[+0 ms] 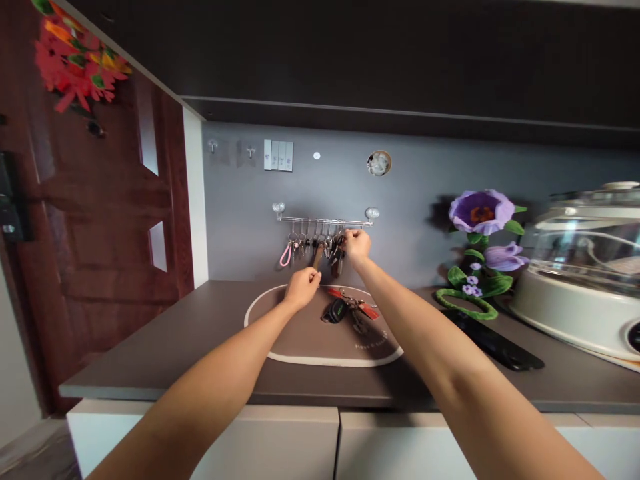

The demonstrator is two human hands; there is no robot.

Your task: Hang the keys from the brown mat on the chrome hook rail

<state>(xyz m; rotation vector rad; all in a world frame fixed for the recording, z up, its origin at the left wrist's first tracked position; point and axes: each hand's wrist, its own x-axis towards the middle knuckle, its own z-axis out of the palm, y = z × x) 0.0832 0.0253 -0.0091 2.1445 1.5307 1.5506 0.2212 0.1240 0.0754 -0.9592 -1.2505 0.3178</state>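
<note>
A chrome key rack (300, 219) with hooks is fixed to the grey wall, and several key bunches (305, 247) hang from it, one on a pink loop (285, 255). My right hand (357, 244) reaches up to the rack's right end, fingers pinched on a hanging key bunch there. My left hand (302, 287) is lower, fingers closed round a brown tag (318, 256) that hangs below the rack. On the oval brown mat (280, 340) lie a black car key fob (335, 311) and keys with a red tag (364, 308).
A dark countertop (190, 340) runs over white cabinets. Purple artificial flowers (481, 220) and a black remote-like object (500, 347) sit to the right, with a white appliance with a clear lid (580, 280) beyond. A brown door (95, 247) stands at left.
</note>
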